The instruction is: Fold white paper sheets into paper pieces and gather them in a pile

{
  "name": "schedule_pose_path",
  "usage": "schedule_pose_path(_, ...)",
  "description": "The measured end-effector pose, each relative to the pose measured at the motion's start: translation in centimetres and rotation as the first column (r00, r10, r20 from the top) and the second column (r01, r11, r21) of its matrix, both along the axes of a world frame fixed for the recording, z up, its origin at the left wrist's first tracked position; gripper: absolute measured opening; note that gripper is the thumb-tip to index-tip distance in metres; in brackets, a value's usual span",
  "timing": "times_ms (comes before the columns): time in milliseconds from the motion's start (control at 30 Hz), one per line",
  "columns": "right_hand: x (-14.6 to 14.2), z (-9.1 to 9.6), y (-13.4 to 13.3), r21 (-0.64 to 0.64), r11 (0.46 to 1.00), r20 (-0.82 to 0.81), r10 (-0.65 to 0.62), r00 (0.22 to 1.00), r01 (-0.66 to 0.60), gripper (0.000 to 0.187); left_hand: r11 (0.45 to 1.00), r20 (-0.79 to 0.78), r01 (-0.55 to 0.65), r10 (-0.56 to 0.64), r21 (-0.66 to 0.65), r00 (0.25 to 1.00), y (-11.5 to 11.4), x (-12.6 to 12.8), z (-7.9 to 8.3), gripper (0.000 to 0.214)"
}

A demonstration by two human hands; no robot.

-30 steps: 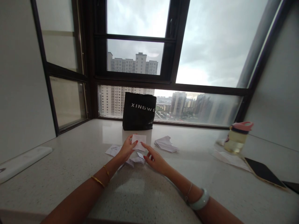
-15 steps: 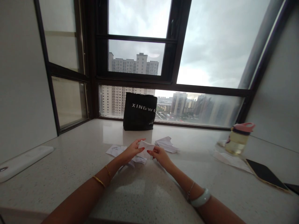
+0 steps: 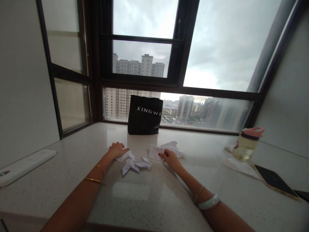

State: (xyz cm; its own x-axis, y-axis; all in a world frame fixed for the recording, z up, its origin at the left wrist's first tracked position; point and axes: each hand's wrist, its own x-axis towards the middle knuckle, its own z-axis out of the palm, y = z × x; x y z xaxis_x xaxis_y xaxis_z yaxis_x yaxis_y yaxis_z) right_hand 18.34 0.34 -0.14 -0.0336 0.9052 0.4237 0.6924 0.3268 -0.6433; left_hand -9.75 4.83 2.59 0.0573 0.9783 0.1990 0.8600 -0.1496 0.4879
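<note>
My right hand (image 3: 170, 158) pinches a flat piece of white paper (image 3: 154, 151) between thumb and fingers, just above the counter. On the left, my left hand (image 3: 117, 150) is bent over the edge of a folded white paper (image 3: 124, 157), its thumb pointing right and its other fingertips mostly hidden. Right beside that lie several small folded paper pieces (image 3: 131, 165), loosely heaped. Behind my right hand a stack of white paper sheets (image 3: 174, 147) rests on the counter.
A black bag (image 3: 145, 117) with white lettering stands by the window. To the right are a bottle with a pink lid (image 3: 246, 145), a white tissue (image 3: 241, 167) and a dark phone (image 3: 275, 180). A long white object (image 3: 29, 166) lies on the speckled counter (image 3: 145, 206) at left.
My left hand has let go of the paper that both hands held and moved left to the folded pieces. The right hand keeps the paper, which now shows more fully.
</note>
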Motion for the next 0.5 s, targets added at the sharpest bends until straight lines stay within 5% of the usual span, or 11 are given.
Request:
schedule_pose_path(233, -0.2, -0.4, -0.1, -0.057, 0.997, 0.023, 0.052, 0.998, -0.05, 0.018, 0.999, -0.026, 0.036, -0.036, -0.006, 0.999, -0.6, -0.1, 0.1, 0.032)
schedule_pose_path(500, -0.3, -0.3, -0.1, -0.07, 0.995, 0.024, 0.079, 0.997, -0.077, 0.017, 0.985, 0.267, 0.134, -0.16, 0.113, 0.95, 0.7, 0.4, -0.3, 0.019)
